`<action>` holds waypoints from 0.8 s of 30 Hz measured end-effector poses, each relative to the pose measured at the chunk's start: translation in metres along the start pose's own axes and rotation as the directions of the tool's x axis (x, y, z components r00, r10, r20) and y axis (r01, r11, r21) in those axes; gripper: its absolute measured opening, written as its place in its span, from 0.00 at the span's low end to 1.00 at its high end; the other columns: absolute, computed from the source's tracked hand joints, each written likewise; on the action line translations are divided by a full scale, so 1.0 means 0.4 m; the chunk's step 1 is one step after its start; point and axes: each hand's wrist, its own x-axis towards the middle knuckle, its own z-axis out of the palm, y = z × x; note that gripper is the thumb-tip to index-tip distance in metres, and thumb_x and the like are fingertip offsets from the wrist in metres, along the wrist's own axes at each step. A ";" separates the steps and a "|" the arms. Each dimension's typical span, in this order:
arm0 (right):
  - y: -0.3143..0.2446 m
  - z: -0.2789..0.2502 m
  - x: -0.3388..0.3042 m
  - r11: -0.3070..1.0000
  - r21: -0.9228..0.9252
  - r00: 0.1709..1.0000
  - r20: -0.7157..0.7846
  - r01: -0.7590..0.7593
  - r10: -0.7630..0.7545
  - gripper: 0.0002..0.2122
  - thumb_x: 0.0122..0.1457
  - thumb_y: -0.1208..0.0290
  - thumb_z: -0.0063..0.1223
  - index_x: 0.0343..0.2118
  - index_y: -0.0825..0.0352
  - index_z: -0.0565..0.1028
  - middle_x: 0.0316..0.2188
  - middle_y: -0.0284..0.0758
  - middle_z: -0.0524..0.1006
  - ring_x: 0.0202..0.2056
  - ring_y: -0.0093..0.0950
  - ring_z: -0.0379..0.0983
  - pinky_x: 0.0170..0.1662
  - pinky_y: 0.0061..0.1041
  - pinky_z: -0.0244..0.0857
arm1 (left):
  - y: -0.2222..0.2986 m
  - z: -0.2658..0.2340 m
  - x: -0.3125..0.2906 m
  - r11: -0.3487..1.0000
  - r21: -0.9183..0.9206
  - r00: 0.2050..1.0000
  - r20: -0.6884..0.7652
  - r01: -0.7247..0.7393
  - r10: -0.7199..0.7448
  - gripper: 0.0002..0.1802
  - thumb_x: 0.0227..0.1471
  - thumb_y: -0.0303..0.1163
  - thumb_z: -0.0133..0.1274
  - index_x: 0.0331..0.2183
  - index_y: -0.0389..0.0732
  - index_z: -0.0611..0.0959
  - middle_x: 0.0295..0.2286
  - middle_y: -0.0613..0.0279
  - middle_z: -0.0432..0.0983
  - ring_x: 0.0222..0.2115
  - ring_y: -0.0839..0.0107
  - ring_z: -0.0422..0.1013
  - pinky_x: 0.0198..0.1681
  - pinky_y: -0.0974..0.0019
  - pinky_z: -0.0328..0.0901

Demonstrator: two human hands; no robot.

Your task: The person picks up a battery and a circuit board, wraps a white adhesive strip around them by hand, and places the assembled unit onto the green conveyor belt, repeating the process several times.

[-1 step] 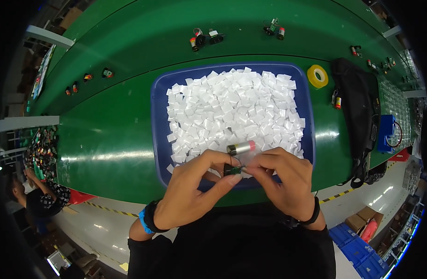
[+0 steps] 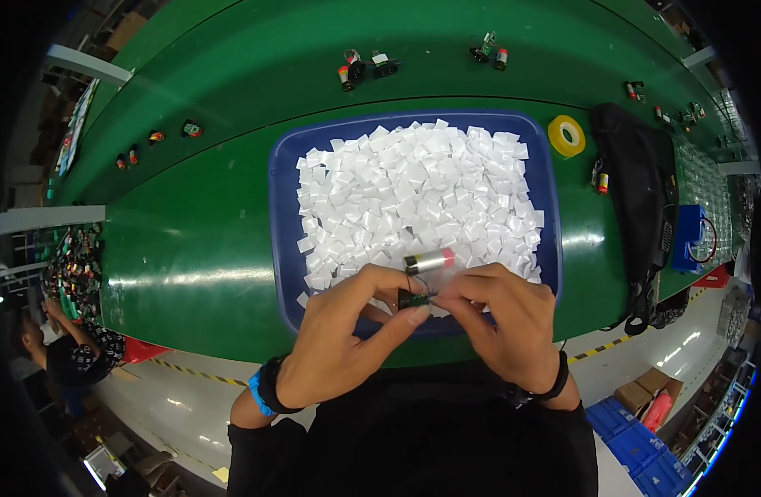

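Note:
Between the thumb and fingers of my left hand (image 2: 335,341) is a small dark green circuit board (image 2: 411,300). My right hand (image 2: 513,321) pinches at the board's right edge; what lies between those fingertips is too small to make out. Just beyond the fingers is a cylindrical battery (image 2: 430,262), silver with a dark left end and a pink right end. Thin dark wires run between it and the board. Both hands are over the near side of a blue tray (image 2: 282,215) heaped with small white square pieces (image 2: 414,186).
A yellow tape roll (image 2: 566,136) and a black bag (image 2: 633,190) lie right of the tray. Several battery-and-board assemblies (image 2: 383,65) rest along the green table (image 2: 198,273). At far left, another person (image 2: 66,348) sits beside a pile of parts (image 2: 76,269).
The circuit board and battery have shifted very slightly upward, along with the fingers. Both hands keep their grip.

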 end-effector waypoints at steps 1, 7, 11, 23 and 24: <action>0.005 0.006 0.001 0.992 -0.085 0.996 -0.025 0.089 -0.091 0.12 0.46 0.79 0.67 0.34 0.67 0.76 0.28 0.34 0.77 0.24 0.29 0.76 0.23 0.21 0.68 | -0.003 0.001 0.000 1.000 0.031 1.000 -0.026 0.000 0.001 0.11 0.57 0.21 0.55 0.43 0.32 0.76 0.37 0.57 0.77 0.31 0.74 0.76 0.34 0.72 0.74; 0.009 -0.016 0.023 0.993 -0.099 0.998 -0.014 0.059 -0.061 0.13 0.47 0.80 0.67 0.35 0.66 0.76 0.28 0.34 0.77 0.25 0.29 0.75 0.23 0.23 0.66 | -0.001 -0.013 0.013 0.994 0.108 0.996 -0.094 0.001 0.009 0.10 0.56 0.21 0.56 0.41 0.33 0.77 0.34 0.57 0.78 0.30 0.73 0.76 0.34 0.71 0.73; 0.024 -0.036 0.036 0.971 -0.237 0.997 -0.075 -0.042 0.025 0.15 0.46 0.80 0.67 0.39 0.67 0.77 0.30 0.34 0.77 0.27 0.30 0.75 0.24 0.25 0.67 | -0.014 -0.022 0.017 0.959 0.247 0.983 -0.087 -0.137 0.162 0.10 0.55 0.21 0.56 0.41 0.33 0.77 0.32 0.56 0.79 0.28 0.71 0.77 0.33 0.70 0.72; -0.008 -0.024 0.047 0.986 0.154 0.997 0.059 -0.063 0.055 0.15 0.40 0.80 0.72 0.34 0.67 0.80 0.32 0.37 0.80 0.34 0.32 0.75 0.36 0.26 0.67 | -0.013 -0.020 0.013 0.999 0.041 0.998 0.058 0.019 -0.021 0.06 0.55 0.20 0.50 0.38 0.35 0.76 0.37 0.57 0.73 0.37 0.71 0.70 0.43 0.67 0.66; -0.010 -0.026 0.045 0.984 0.166 0.997 0.063 -0.062 0.052 0.15 0.39 0.80 0.72 0.32 0.67 0.80 0.33 0.37 0.80 0.35 0.32 0.74 0.36 0.26 0.67 | -0.024 -0.022 0.013 0.997 -0.081 0.996 0.091 0.021 -0.013 0.07 0.56 0.21 0.50 0.39 0.37 0.76 0.38 0.58 0.73 0.39 0.72 0.69 0.43 0.67 0.65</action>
